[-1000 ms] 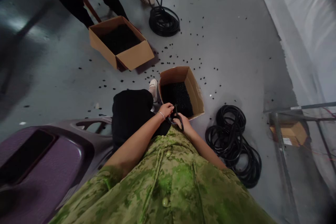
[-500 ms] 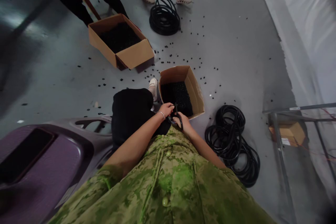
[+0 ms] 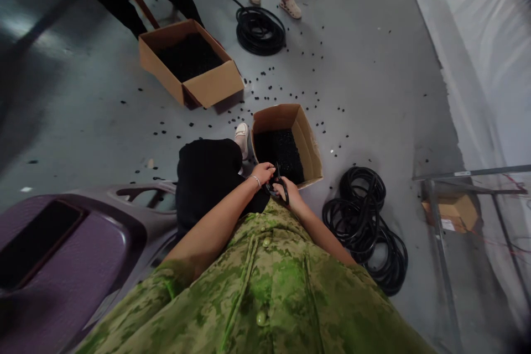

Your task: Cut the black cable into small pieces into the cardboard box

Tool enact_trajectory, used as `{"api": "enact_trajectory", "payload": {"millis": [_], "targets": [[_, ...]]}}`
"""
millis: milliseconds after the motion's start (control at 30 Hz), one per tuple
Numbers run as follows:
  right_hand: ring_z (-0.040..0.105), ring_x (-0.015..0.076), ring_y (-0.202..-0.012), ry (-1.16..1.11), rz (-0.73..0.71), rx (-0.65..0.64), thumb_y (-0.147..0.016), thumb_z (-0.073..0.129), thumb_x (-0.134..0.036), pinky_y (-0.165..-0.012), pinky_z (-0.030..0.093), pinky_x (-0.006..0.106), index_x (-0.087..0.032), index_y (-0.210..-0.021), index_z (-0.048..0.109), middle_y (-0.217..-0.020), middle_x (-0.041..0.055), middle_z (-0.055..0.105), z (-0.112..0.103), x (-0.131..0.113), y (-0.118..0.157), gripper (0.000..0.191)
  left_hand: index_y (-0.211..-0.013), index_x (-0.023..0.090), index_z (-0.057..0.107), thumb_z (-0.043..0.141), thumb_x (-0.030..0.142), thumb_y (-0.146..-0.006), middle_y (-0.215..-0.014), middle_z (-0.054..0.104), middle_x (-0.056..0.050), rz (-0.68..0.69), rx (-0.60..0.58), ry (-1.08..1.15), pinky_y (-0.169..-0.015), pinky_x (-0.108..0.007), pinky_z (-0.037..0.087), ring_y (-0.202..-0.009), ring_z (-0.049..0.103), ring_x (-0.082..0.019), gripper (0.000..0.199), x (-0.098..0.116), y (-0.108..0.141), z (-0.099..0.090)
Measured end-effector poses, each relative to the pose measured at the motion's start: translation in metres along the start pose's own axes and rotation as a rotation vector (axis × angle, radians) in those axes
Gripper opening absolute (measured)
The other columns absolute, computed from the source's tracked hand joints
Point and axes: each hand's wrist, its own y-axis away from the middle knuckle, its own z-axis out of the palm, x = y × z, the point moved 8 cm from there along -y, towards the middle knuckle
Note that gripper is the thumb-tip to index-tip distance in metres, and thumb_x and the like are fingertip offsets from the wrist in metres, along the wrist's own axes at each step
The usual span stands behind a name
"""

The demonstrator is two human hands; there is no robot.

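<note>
While the right hand (image 3: pixel 292 194) gripped scissors (image 3: pixel 281 181) at the near edge of the cardboard box (image 3: pixel 309 141), the left hand (image 3: pixel 263 171) curled just beside them; whether it held something, I could not tell. Many black pieces (image 3: pixel 286 152) already lay inside; coiled black tubing (image 3: pixel 370 215), apparently uncut, remained at right. A white shoe (image 3: pixel 241 134) crowded the box's left side.
</note>
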Motion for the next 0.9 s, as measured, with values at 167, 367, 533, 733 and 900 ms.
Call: {"api": "enact_trajectory", "payload": {"millis": [167, 367, 533, 733, 900], "targets": [[0.058, 0.0128, -0.058, -0.167, 0.062, -0.006, -0.078, 0.065, -0.048, -0.053, 0.045, 0.022, -0.020, -0.101, 0.067, -0.071, -0.0004, 0.066, 0.004, -0.003, 0.003, 0.036, -0.080, 0.014, 0.061, 0.055, 0.011, -0.091, -0.050, 0.045, 0.008, -0.003, 0.000, -0.007, -0.041, -0.019, 0.028, -0.034, 0.036, -0.005, 0.012, 0.000, -0.001, 0.000], [0.057, 0.0111, -0.058, -0.259, 0.080, -0.025, -0.075, 0.068, -0.053, -0.054, 0.043, 0.020, -0.019, -0.098, 0.066, -0.070, -0.0011, 0.064, 0.004, -0.009, 0.009, 0.041, -0.082, 0.013, 0.064, 0.055, 0.011, -0.091, -0.051, 0.045, 0.007, 0.000, 0.005, -0.015, -0.042, -0.019, 0.029, -0.035, 0.036, -0.005, 0.013, 0.000, -0.001, 0.000], [0.056, 0.0106, -0.058, -0.262, 0.101, -0.029, -0.076, 0.068, -0.050, -0.054, 0.042, 0.020, -0.018, -0.099, 0.066, -0.069, -0.0011, 0.064, 0.003, -0.013, 0.012, 0.040, -0.078, 0.013, 0.063, 0.055, 0.010, -0.090, -0.050, 0.044, 0.007, 0.003, 0.002, 0.007, -0.041, -0.020, 0.028, -0.035, 0.034, -0.004, 0.014, 0.001, 0.001, 0.000], [0.058, 0.0113, -0.060, -0.214, 0.078, -0.035, -0.080, 0.064, -0.050, -0.054, 0.043, 0.020, -0.019, -0.101, 0.066, -0.074, 0.0006, 0.067, 0.003, -0.014, 0.011, 0.038, -0.078, 0.012, 0.066, 0.062, 0.013, -0.087, -0.049, 0.046, 0.007, 0.003, 0.008, 0.023, -0.042, -0.019, 0.028, -0.035, 0.035, -0.004, 0.010, -0.001, 0.000, -0.001], [0.060, 0.0116, -0.064, -0.196, 0.064, -0.053, -0.081, 0.063, -0.051, -0.057, 0.046, 0.020, -0.019, -0.103, 0.065, -0.079, 0.0013, 0.068, 0.005, -0.011, 0.009, 0.039, -0.078, 0.012, 0.065, 0.059, 0.012, -0.089, -0.049, 0.045, 0.007, -0.010, 0.007, 0.003, -0.041, -0.019, 0.028, -0.035, 0.035, -0.004, 0.012, -0.001, 0.000, 0.000]]}}
